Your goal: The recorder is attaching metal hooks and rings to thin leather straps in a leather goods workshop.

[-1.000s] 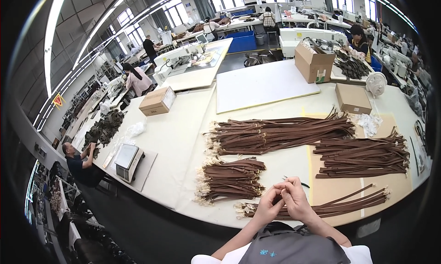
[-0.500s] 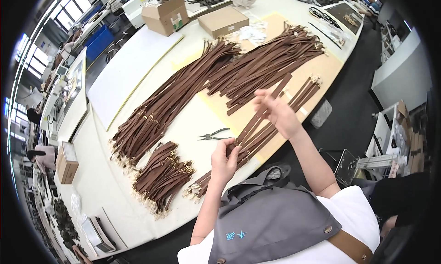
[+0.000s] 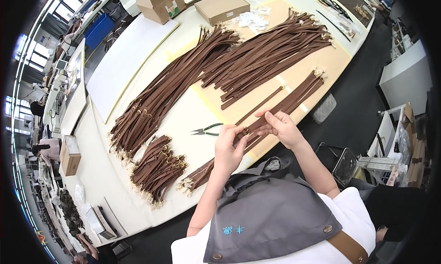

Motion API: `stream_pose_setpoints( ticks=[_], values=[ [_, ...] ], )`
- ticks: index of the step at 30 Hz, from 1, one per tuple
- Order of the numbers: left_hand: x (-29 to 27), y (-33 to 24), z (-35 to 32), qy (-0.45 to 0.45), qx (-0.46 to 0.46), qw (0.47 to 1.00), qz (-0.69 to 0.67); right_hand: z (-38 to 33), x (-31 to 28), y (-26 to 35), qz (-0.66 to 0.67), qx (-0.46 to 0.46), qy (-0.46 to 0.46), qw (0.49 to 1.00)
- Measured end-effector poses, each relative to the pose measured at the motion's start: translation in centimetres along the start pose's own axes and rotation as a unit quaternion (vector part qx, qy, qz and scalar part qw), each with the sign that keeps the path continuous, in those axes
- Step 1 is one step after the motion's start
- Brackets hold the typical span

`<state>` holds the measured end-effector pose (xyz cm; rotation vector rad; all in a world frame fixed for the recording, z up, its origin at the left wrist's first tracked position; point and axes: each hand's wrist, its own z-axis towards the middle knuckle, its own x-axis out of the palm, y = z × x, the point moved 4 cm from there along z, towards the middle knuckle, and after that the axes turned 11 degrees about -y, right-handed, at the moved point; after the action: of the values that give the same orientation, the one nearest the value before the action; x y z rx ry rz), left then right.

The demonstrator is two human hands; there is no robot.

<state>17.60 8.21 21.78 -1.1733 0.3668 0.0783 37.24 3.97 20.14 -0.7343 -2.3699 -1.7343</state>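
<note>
Both hands pinch one brown strap at the near edge of the tabletop (image 3: pixel 193 112).

The left hand (image 3: pixel 228 147) and right hand (image 3: pixel 281 127) are closed on the strap (image 3: pixel 250 130) by its gold buckle; its long axis runs from near-left to far-right, both hands equally close. One pair of pliers (image 3: pixel 206 129) lies just left. Four strap piles, two cardboard boxes far off.

Straps, pliers and boxes on the bench (image 3: pixel 138 62)

Pliers (image 3: pixel 206 129) lie between two strap piles (image 3: pixel 156 170) (image 3: pixel 271 52); boxes (image 3: pixel 220 6) sit at the far edge.
</note>
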Motion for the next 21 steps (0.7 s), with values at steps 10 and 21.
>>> stream_pose_setpoints(
  ticks=[10,21],
  values=[
    [0.5,-1.4,1.2,-0.02,0.002,0.998,0.059,-0.8,2.8,2.6,-0.167,-0.128,-0.048,0.977],
    [-3.2,0.1,0.1,0.028,-0.142,0.989,0.039,1.0,7.3,5.6,-0.469,-0.355,0.057,0.807]
  ],
)
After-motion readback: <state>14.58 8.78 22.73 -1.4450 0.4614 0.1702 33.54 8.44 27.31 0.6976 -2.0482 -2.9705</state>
